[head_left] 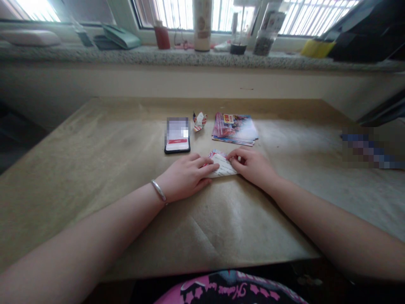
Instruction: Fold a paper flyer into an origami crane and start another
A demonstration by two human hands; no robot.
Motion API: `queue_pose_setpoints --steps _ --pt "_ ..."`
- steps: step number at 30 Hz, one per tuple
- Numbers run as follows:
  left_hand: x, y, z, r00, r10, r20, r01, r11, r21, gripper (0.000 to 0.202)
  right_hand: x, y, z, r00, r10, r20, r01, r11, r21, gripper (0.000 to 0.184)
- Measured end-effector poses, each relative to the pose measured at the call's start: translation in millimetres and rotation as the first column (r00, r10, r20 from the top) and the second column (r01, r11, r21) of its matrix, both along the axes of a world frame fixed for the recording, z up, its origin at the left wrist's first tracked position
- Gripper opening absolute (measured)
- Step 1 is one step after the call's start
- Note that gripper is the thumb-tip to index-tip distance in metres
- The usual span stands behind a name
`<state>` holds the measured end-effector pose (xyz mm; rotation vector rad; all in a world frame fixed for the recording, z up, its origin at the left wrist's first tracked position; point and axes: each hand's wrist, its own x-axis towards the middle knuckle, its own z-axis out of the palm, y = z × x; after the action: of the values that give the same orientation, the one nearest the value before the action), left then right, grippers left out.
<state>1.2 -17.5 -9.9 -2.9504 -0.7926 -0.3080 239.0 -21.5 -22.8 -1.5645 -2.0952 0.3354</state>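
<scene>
A small folded sheet of paper (pixel 224 164) lies on the table in front of me, with a white printed side up and a pink, colourful strip along its far edge. Across its left part rests my left hand (pixel 191 171), fingers stretched out over the paper; a silver bangle is on that wrist. At the paper's right end, my right hand (pixel 251 164) has thumb and forefinger closed together on the edge. Beyond the hands stand a small folded paper shape (pixel 199 121) and a stack of colourful printed leaflets (pixel 234 128).
A phone (pixel 177 145) with a blurred screen lies left of the folded shape. Bottles, including a red one (pixel 162 36), line the stone windowsill (pixel 177 57). A blurred flat item (pixel 370 150) is on the table's right side. The table's near edge (pixel 221 268) is close to my body.
</scene>
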Motion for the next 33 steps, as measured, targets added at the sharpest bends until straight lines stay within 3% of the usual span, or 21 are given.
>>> queue_pose_setpoints --steps 4,9,16,33 --pt "0.5 0.6 -2.5 1.000 0.002 0.018 -0.003 1.000 0.019 0.037 4.7 1.6 -1.8 0.979 0.196 -0.058 -0.189 0.977 0.100 0.022" --pt "1.3 1.0 -2.2 1.000 0.010 0.004 -0.010 0.999 0.037 0.038 5.8 -2.0 0.7 0.940 0.336 0.066 -0.342 0.928 0.147 0.029" --pt "2.2 3.9 -0.5 1.000 0.016 -0.016 -0.015 0.997 0.070 0.039 4.5 -4.1 3.3 0.908 0.351 0.229 -0.387 0.911 0.140 0.036" --pt "1.7 11.8 -3.1 0.998 0.055 -0.025 -0.055 0.998 -0.009 0.046 -0.2 -5.4 6.7 0.865 0.323 0.385 -0.376 0.924 0.071 0.056"
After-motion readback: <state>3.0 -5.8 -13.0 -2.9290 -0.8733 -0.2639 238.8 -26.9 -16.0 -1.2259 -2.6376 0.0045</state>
